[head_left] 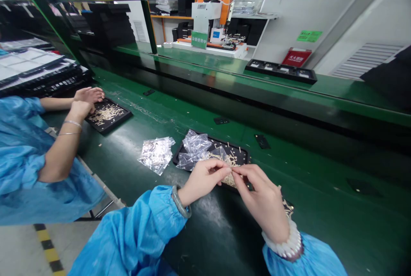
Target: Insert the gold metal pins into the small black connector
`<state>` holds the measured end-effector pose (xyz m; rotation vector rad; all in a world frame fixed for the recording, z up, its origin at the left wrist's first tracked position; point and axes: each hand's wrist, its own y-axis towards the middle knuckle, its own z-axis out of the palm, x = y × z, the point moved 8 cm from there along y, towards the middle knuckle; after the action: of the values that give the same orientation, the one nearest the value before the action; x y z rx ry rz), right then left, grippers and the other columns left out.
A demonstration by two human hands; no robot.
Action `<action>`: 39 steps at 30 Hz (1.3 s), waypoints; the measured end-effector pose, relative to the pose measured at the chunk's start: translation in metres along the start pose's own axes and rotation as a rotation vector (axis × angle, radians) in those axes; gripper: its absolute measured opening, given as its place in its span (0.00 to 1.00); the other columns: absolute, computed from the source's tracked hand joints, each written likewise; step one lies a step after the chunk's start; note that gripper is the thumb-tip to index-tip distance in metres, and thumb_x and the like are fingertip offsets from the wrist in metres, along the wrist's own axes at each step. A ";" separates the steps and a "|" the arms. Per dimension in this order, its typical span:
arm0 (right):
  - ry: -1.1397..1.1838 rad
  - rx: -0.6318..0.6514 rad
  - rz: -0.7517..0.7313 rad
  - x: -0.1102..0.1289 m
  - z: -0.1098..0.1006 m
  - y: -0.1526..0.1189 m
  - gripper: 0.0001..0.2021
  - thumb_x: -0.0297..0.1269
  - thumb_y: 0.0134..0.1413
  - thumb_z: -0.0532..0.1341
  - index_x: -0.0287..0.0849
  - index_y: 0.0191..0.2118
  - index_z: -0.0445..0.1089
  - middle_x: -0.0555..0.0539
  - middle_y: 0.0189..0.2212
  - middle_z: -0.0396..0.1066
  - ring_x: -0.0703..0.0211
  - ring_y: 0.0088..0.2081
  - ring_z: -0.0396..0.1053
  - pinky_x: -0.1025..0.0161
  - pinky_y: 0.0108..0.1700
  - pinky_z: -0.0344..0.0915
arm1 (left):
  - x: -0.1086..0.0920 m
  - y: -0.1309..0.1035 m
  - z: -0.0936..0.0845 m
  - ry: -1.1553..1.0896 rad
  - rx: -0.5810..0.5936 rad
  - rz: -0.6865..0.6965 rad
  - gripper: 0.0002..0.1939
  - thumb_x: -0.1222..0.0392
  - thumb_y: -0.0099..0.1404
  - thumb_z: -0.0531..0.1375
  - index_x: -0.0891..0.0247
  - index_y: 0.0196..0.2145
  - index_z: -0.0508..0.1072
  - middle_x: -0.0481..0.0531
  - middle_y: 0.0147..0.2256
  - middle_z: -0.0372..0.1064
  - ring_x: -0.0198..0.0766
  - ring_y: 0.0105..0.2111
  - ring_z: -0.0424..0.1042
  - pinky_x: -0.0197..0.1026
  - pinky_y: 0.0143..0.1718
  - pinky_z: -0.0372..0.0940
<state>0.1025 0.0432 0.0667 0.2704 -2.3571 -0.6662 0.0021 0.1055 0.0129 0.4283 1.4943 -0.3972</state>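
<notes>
My left hand (207,177) and my right hand (261,194) meet fingertip to fingertip over the near side of a black tray (245,153). Both are closed in a pinch; whatever sits between the fingertips is too small to make out. Small beige strip-like pieces (231,159) lie loose in the tray, partly hidden by my hands. Clear plastic bags (196,142) rest on the tray's left part. A filled clear bag (156,154) lies on the green table to the left. More beige pieces (288,208) show beside my right wrist, their support mostly covered.
At the left, a co-worker's hands (85,99) work over another black tray (105,130) of beige pieces. Small flat black parts (262,141) are scattered on the table (314,207). Behind, a raised ledge carries a compartmented black tray (281,71). Stacked trays (41,72) stand far left.
</notes>
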 end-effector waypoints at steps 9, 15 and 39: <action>-0.121 0.020 -0.071 0.004 -0.001 0.000 0.07 0.33 0.61 0.54 0.43 0.37 0.68 0.47 0.34 0.70 0.58 0.34 0.70 0.63 0.37 0.65 | -0.033 -0.009 0.001 0.424 -0.026 0.356 0.07 0.65 0.63 0.54 0.66 0.33 0.72 0.53 0.33 0.69 0.35 0.34 0.67 0.37 0.36 0.64; -0.338 0.024 -0.111 0.007 0.003 -0.005 0.08 0.32 0.60 0.53 0.42 0.35 0.69 0.48 0.32 0.71 0.58 0.31 0.69 0.63 0.34 0.61 | -0.032 -0.015 0.010 0.617 0.085 0.458 0.13 0.62 0.68 0.47 0.65 0.38 0.71 0.55 0.36 0.68 0.38 0.39 0.67 0.40 0.44 0.63; -0.402 0.475 0.160 -0.143 0.028 0.083 0.09 0.32 0.56 0.56 0.43 0.40 0.71 0.46 0.39 0.72 0.50 0.39 0.70 0.55 0.40 0.67 | -0.015 0.001 -0.024 0.135 -0.126 0.163 0.10 0.55 0.67 0.48 0.64 0.32 0.61 0.45 0.26 0.53 0.31 0.27 0.53 0.34 0.30 0.52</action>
<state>0.1913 0.1753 0.0143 0.1586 -2.8697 -0.0741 -0.0183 0.1185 0.0272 0.4802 1.5924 -0.1468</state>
